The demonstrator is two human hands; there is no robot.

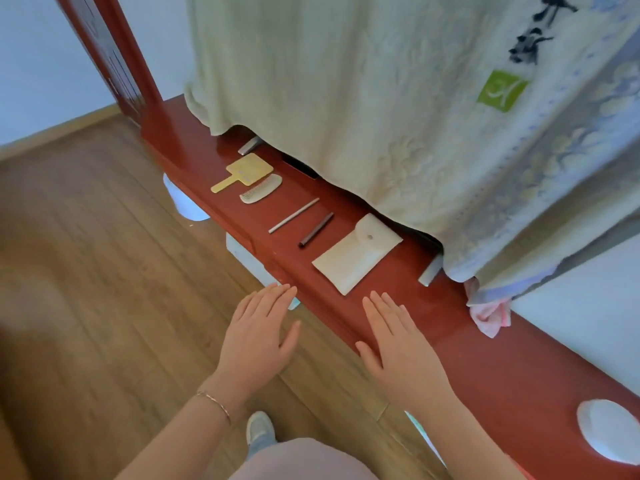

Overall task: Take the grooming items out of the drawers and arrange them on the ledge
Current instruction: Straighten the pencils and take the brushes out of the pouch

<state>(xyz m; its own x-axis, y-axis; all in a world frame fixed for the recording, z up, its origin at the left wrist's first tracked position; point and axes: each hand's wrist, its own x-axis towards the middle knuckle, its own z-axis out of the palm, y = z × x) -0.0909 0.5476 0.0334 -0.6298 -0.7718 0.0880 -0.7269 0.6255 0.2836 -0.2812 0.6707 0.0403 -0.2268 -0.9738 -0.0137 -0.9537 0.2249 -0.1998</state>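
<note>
On the red wooden ledge (460, 317) lies a row of grooming items: a yellow hand mirror (244, 174), a cream comb (261, 193), a thin pale stick (293, 215), a dark brown stick (316, 229) and a cream snap pouch (356, 252). My left hand (259, 336) hovers flat in front of the ledge's front edge, fingers together, holding nothing. My right hand (401, 348) lies flat over the ledge just short of the pouch, also holding nothing.
A pale embroidered cloth (381, 98) hangs over the ledge's back, hiding what is behind it. A pink cloth (490, 315) lies at its lower right corner. A round hole (609, 434) is cut in the ledge at right. Wooden floor (104, 271) lies to the left.
</note>
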